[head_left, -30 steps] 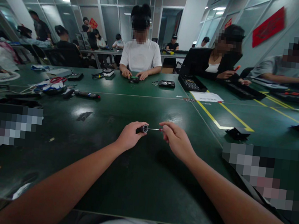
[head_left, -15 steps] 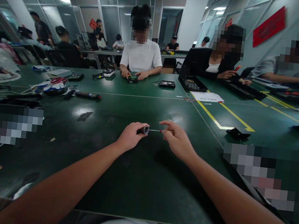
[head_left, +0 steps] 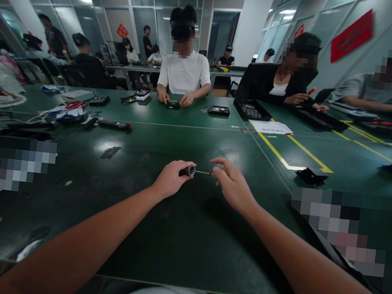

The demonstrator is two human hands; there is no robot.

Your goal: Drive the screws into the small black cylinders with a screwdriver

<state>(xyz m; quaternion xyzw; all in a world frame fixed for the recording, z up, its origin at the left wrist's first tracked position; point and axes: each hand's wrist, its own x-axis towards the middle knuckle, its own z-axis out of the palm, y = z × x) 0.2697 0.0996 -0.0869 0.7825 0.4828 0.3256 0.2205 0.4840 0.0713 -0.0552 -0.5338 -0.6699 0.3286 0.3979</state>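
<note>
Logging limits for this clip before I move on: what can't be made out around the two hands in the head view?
- Small black cylinder: the left hand wraps most of it; type unreadable.
- Thin rod: too small to tell whether it enters the cylinder.
- Rod's red end: hidden by the right hand.
- Green table sides: pixelated patches cover what lies there.
- Near edge: cut off by the frame.

I was looking at a shared assembly workroom: long green worktables [head_left: 137, 168] marked with yellow tape lines [head_left: 289, 153], seated people [head_left: 185, 72] working on small devices along the far edge, parts trays [head_left: 251, 110], glass partitions [head_left: 146, 23] behind.
</note>
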